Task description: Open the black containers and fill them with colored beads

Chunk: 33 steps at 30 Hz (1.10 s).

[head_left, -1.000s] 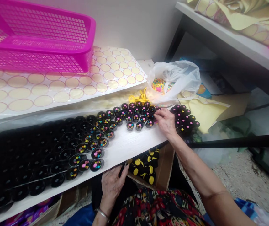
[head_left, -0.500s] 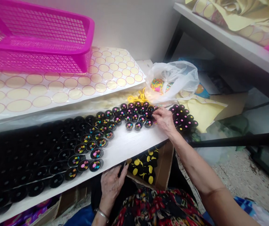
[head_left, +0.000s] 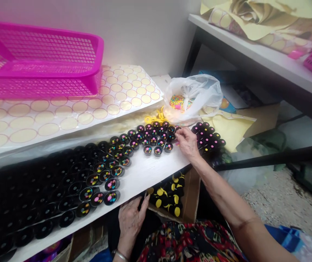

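Many small black round cups cover a white shelf board. Those toward the right hold coloured beads. My right hand rests at the right end of the bead-filled cups, fingertips pinched together at one cup; what they grip is too small to make out. My left hand lies below the board's front edge, fingers loosely extended against the corner of a cardboard box holding black and yellow caps. A clear plastic bag of coloured beads sits just behind my right hand.
A pink mesh basket sits on sheets of round stickers at the back. Yellow rings lie by the bag. A grey shelf with paper sheets stands to the right, and a black bar crosses below it.
The view has tipped down and left a little. My right hand stays pinched at the same end of the filled cups; my left hand has barely moved.
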Each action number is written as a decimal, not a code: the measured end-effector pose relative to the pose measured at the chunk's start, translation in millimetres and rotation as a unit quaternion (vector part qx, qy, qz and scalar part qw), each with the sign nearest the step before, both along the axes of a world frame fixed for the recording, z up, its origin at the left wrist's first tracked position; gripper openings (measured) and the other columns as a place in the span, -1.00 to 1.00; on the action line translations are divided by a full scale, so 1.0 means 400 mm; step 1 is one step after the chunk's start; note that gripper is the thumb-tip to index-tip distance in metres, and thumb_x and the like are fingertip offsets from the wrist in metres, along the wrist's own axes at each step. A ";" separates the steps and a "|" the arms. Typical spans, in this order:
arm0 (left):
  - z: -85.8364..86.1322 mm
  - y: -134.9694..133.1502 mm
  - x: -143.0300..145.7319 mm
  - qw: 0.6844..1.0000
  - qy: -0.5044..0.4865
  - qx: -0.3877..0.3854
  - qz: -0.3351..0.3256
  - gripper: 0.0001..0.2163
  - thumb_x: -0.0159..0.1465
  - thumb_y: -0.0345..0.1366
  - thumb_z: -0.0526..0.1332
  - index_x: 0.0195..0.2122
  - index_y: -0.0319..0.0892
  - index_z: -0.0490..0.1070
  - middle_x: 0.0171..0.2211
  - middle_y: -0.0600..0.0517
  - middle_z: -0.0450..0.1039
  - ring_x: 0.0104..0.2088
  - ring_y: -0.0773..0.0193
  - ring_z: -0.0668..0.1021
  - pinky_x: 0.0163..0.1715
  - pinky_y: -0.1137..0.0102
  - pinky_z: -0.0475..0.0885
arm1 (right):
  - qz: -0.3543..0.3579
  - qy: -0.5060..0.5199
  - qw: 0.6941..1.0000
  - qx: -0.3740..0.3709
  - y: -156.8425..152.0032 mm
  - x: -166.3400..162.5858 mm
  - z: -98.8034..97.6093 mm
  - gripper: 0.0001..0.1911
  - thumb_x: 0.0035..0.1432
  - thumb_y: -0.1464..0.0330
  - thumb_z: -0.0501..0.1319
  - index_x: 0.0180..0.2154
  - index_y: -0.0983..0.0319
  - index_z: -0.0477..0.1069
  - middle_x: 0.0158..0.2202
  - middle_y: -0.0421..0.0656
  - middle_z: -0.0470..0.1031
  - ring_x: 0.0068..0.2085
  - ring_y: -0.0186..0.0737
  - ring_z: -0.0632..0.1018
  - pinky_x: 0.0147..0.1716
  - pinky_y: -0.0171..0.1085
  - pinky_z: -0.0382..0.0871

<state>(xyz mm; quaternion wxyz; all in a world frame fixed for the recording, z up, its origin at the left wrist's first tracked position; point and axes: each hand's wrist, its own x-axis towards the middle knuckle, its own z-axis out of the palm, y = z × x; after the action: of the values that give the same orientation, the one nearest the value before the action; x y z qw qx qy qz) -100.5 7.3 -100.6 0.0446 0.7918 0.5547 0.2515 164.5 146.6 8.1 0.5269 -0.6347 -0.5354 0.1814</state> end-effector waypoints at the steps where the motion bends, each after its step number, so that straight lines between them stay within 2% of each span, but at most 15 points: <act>1: -0.001 0.000 -0.001 1.000 0.001 0.001 -0.001 -0.73 0.20 -0.11 0.16 -0.47 -0.19 0.49 -0.56 0.04 0.52 -0.52 0.30 0.53 -0.36 0.41 0.36 | -0.006 0.032 0.999 -0.003 -0.001 0.001 -0.002 -0.91 -0.02 0.38 0.14 -0.53 0.22 0.31 -0.46 -0.21 0.34 -0.38 -0.28 0.40 -0.33 -0.27 0.30; 6: 0.000 0.000 -0.003 1.000 0.009 0.003 -0.009 -0.72 0.22 -0.13 0.14 -0.45 -0.22 0.49 -0.52 0.01 0.54 -0.51 0.30 0.54 -0.36 0.42 0.37 | -0.016 0.225 0.973 -0.056 -0.016 -0.009 -0.005 -0.83 -0.04 0.26 0.19 -0.49 0.23 0.30 -0.61 -0.27 0.35 -0.58 -0.34 0.39 -0.53 -0.30 0.33; 11: 0.000 0.004 -0.001 1.000 0.017 0.005 -0.007 -0.72 0.21 -0.13 0.14 -0.47 -0.21 0.49 -0.55 0.01 0.53 -0.52 0.29 0.53 -0.41 0.41 0.35 | -0.027 0.234 0.971 -0.047 -0.027 -0.012 -0.012 -0.85 -0.06 0.30 0.20 -0.52 0.23 0.29 -0.63 -0.28 0.33 -0.58 -0.35 0.40 -0.52 -0.31 0.35; 13: -0.002 0.005 0.001 1.000 0.016 0.006 -0.007 -0.73 0.21 -0.14 0.15 -0.46 -0.21 0.50 -0.54 0.00 0.53 -0.50 0.28 0.54 -0.39 0.40 0.36 | -0.048 0.207 0.977 -0.025 -0.038 -0.008 -0.015 -0.88 -0.03 0.30 0.17 -0.45 0.22 0.30 -0.54 -0.25 0.36 -0.53 -0.35 0.41 -0.48 -0.30 0.37; 16: -0.004 0.004 0.003 1.000 0.015 0.001 -0.002 -0.74 0.20 -0.14 0.16 -0.45 -0.20 0.50 -0.54 0.01 0.53 -0.50 0.27 0.54 -0.37 0.39 0.36 | -0.076 0.107 0.991 0.019 -0.073 -0.009 -0.016 -0.92 0.05 0.33 0.12 -0.40 0.21 0.31 -0.39 -0.18 0.36 -0.40 -0.31 0.42 -0.39 -0.28 0.37; 19: -0.002 0.002 0.004 1.000 0.014 -0.005 0.003 -0.74 0.20 -0.13 0.16 -0.46 -0.19 0.49 -0.55 0.03 0.52 -0.51 0.28 0.53 -0.36 0.40 0.36 | -0.065 0.016 0.997 0.039 -0.121 -0.026 -0.019 -0.94 0.08 0.38 0.09 -0.39 0.20 0.32 -0.35 -0.15 0.33 -0.30 -0.25 0.41 -0.31 -0.26 0.33; 23: 0.005 0.000 0.006 1.000 0.011 -0.003 0.008 -0.73 0.21 -0.11 0.15 -0.47 -0.19 0.49 -0.56 0.03 0.52 -0.50 0.28 0.53 -0.35 0.40 0.36 | -0.017 0.004 1.000 0.023 -0.165 -0.053 -0.039 -0.94 0.08 0.42 0.07 -0.38 0.20 0.31 -0.34 -0.14 0.32 -0.30 -0.25 0.40 -0.32 -0.27 0.30; 27: 0.008 0.001 0.006 1.000 0.013 -0.004 0.004 -0.72 0.21 -0.11 0.14 -0.45 -0.20 0.50 -0.54 0.02 0.54 -0.51 0.29 0.54 -0.34 0.40 0.37 | -0.042 -0.005 0.999 -0.008 -0.165 -0.054 -0.057 -0.92 0.06 0.45 0.06 -0.37 0.19 0.29 -0.35 -0.16 0.29 -0.34 -0.26 0.38 -0.38 -0.29 0.29; 31: -0.001 0.001 0.003 1.000 0.018 -0.009 0.001 -0.73 0.21 -0.12 0.15 -0.45 -0.19 0.51 -0.53 0.02 0.54 -0.51 0.29 0.54 -0.35 0.40 0.37 | -0.072 -0.111 0.990 -0.050 -0.143 -0.040 -0.059 -0.87 0.06 0.48 0.03 -0.39 0.20 0.33 -0.38 -0.14 0.29 -0.32 -0.21 0.38 -0.31 -0.25 0.27; 33: -0.006 0.001 0.001 1.000 0.020 -0.019 0.005 -0.73 0.20 -0.12 0.15 -0.44 -0.19 0.51 -0.52 0.02 0.54 -0.49 0.28 0.55 -0.34 0.39 0.37 | -0.080 -0.163 0.981 -0.075 -0.131 -0.035 -0.060 -0.85 0.07 0.47 0.04 -0.44 0.20 0.35 -0.41 -0.15 0.30 -0.36 -0.21 0.38 -0.34 -0.26 0.25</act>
<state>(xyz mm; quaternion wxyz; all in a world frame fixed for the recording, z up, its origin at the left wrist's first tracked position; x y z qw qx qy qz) -100.0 7.5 -103.2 0.0473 0.7931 0.5637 0.2259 150.4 94.3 -15.7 0.3967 -0.7339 -0.5465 0.0726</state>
